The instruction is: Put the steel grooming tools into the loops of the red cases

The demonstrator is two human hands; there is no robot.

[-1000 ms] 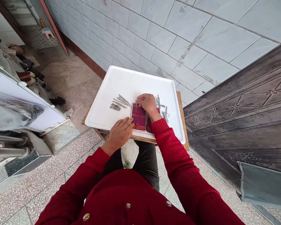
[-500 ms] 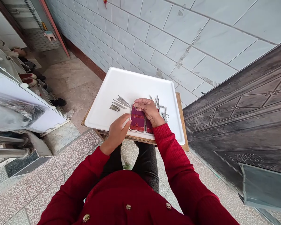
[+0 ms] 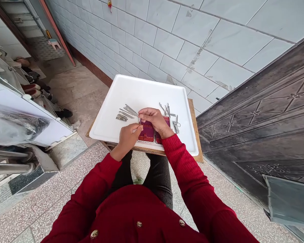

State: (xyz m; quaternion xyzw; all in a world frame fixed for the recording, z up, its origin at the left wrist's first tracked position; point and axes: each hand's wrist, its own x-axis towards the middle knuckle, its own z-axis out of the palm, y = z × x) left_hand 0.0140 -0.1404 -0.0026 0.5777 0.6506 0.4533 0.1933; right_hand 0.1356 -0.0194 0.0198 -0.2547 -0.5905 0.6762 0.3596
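Observation:
An open manicure case [image 3: 146, 136] with a purple-red lining and a row of small elastic loops lies near the tray's front edge. Over its left half, my right hand [image 3: 154, 122] pinches a thin metal tool, mostly hidden by the fingers. My left hand [image 3: 129, 135] is just below and left, at the case's edge, with thumb and fingertips closed together. Whatever they hold is too small to make out. Left of the case lie several slim metal tools [image 3: 128, 110] and a nail clipper [image 3: 121, 117]. To its right are scissors [image 3: 177, 123] and another clipper [image 3: 176, 128].
The white tray [image 3: 106, 126] rests on a wooden table [image 3: 196, 135] in front of my knees. More metal tools [image 3: 167, 109] lie at the tray's right. A tiled wall [image 3: 147, 40] stands behind, a dark panelled door [image 3: 263, 111] to the right, and a shoe rack [image 3: 38, 89] to the left.
My left hand has come closer to my right hand, and its thumb and fingers have closed together. The thin tool that hung visibly from my right hand is now mostly hidden.

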